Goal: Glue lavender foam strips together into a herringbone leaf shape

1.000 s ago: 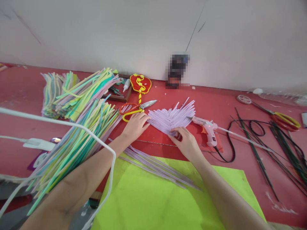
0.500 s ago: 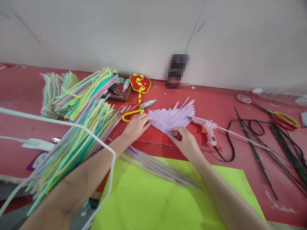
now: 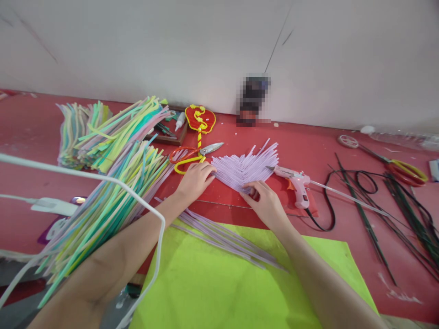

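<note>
A lilac pipe-cleaner piece [image 3: 245,167], its stems set side by side in a V-shaped pattern, lies on the red table. My left hand [image 3: 197,180] is closed at its left edge, fingertips on the stem ends. At the lower point of the piece, my right hand [image 3: 264,198] pinches it between thumb and fingers. Beside the right end rests a pink hot glue gun [image 3: 299,183] with a clear glue stick in its back. Scissors [image 3: 192,157] with red and yellow handles lie just beyond my left hand. Loose lilac pipe cleaners [image 3: 226,237] lie nearer to me.
Bundles of multicoloured pipe cleaners [image 3: 113,196] cover the left side, with a white cable [image 3: 137,194] crossing over. A red and yellow pipe-cleaner fan [image 3: 200,119] stands at the back. Green stems [image 3: 366,224] and second scissors [image 3: 404,172] lie right. A yellow-green sheet [image 3: 219,292] is in front.
</note>
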A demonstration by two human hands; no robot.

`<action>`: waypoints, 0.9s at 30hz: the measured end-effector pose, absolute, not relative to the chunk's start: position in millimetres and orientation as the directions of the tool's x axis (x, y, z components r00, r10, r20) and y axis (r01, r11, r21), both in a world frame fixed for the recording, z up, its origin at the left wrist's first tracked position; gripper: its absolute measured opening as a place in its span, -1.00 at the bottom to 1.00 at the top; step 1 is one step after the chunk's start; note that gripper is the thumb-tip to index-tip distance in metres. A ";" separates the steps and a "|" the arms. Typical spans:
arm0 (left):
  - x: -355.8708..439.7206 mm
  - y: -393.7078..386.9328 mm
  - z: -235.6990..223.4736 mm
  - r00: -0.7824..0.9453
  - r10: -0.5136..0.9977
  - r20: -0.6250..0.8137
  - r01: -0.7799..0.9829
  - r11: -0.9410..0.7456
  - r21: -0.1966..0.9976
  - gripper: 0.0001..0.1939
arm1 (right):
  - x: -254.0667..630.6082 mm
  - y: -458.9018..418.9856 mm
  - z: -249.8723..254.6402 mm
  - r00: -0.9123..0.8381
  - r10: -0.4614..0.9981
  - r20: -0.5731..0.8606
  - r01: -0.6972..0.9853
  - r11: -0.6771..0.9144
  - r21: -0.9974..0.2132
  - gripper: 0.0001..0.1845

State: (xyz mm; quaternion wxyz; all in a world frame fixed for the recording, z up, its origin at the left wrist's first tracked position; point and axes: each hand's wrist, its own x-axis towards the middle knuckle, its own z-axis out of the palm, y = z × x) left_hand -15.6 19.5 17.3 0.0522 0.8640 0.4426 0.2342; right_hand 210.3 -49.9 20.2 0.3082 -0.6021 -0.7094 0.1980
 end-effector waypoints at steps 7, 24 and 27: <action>-15.7 19.2 16.4 0.504 0.782 0.365 0.750 -0.606 0.263 -0.90 | 210.3 -49.4 20.0 -0.086 0.975 0.206 0.734 0.202 -0.649 -0.83; -15.6 19.2 15.2 0.502 0.773 0.389 0.755 -0.611 0.240 -0.92 | 210.5 -49.7 20.1 -0.085 0.975 0.203 0.731 0.200 -0.653 -0.86; -15.5 18.6 16.0 0.501 0.773 0.390 0.756 -0.610 0.238 -0.92 | 210.5 -49.5 19.7 -0.082 0.977 0.194 0.729 0.192 -0.657 -0.86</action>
